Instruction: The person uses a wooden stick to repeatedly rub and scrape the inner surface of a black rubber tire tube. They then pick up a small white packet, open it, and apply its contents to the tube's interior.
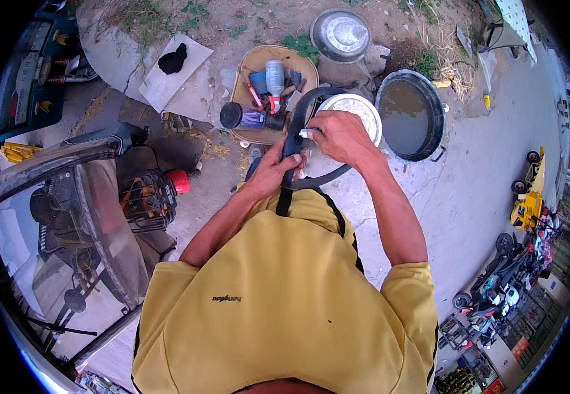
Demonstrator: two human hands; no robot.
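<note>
A black rubber inner tube [329,177] loops in front of me, over the edge of a white round lid or bucket top [368,113]. My left hand [276,168] is closed around the inner tube's near left side, the thumb lying on top. In the fingers of my right hand [341,136] is a small whitish tube [306,133], its tip close against the rubber; whether it touches I cannot tell. Just beyond my left hand are a jar with a black lid [230,115] and a tan tool tray [247,73] holding a clear bottle [274,77] and assorted tools.
A black tub of murky water [406,118] stands right of the white lid, with a metal basin [341,36] farther back. A three-wheeled vehicle [94,217] and an orange-black engine [147,199] are on the left. Motorcycles [495,289] and a yellow machine [528,205] stand far right.
</note>
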